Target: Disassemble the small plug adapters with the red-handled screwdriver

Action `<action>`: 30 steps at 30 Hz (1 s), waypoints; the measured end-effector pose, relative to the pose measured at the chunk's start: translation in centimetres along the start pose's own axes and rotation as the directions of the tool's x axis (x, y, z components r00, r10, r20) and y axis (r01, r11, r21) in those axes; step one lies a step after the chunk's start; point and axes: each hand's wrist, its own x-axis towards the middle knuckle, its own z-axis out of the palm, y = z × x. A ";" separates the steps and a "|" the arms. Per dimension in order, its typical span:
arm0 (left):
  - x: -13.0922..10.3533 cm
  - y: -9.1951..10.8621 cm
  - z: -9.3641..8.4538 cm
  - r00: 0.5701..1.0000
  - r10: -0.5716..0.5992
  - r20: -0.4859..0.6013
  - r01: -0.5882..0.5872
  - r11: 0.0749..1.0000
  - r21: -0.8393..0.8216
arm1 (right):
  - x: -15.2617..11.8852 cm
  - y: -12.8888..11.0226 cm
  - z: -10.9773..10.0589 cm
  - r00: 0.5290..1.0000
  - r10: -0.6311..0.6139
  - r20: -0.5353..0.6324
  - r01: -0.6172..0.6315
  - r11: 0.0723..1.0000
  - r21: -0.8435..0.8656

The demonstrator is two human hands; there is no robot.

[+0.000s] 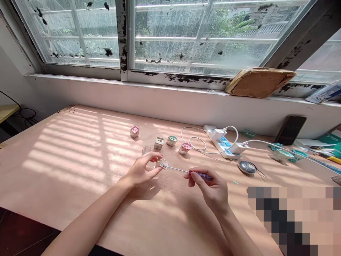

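My left hand [144, 170] pinches a small clear plastic pencil-sharpener part [163, 163] between thumb and fingers, just above the table. In my right hand [214, 188] is a screwdriver [204, 176] with a dark purple-blue handle. Its thin shaft points left, and the tip meets the clear part; whether it sits in a screw is too small to see. Behind my left fingers stands a clear empty-looking cup [146, 150], partly hidden. Farther back are two-hole pencil sharpeners: a pink one [134, 131], a whitish one [159, 143], a green one [172, 140] and another pink one [184, 148].
A white power strip [226, 146] with plugged-in chargers and looping cables lies at the back right. Near it are a rounded dark object [247, 167] with a strap, green-rimmed clear pieces [282, 154] and a leaning phone [290, 130]. A brown package [262, 82] rests on the windowsill.
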 end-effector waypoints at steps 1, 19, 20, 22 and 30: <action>0.0 0.0 0.0 1.000 0.001 -0.002 -0.001 1.000 0.003 | 0.0 0.0 0.0 1.000 0.000 0.002 0.000 1.000 0.000; 0.2 0.6 -0.1 0.992 0.124 0.016 -0.122 0.991 -0.061 | 0.2 0.0 0.2 1.000 -0.004 0.020 0.004 1.000 -0.008; 0.2 0.6 -0.2 0.991 0.133 0.022 -0.132 0.990 -0.053 | 0.2 0.0 0.2 1.000 -0.003 0.021 0.003 1.000 -0.006; 0.2 0.6 -0.2 0.989 0.141 0.035 -0.139 0.990 -0.037 | 0.2 -0.1 0.2 1.000 0.003 0.021 -0.003 1.000 -0.003; 0.2 0.5 -0.1 0.992 0.120 0.035 -0.119 0.993 -0.023 | 0.3 -0.1 0.5 0.999 0.026 0.022 -0.026 1.000 0.005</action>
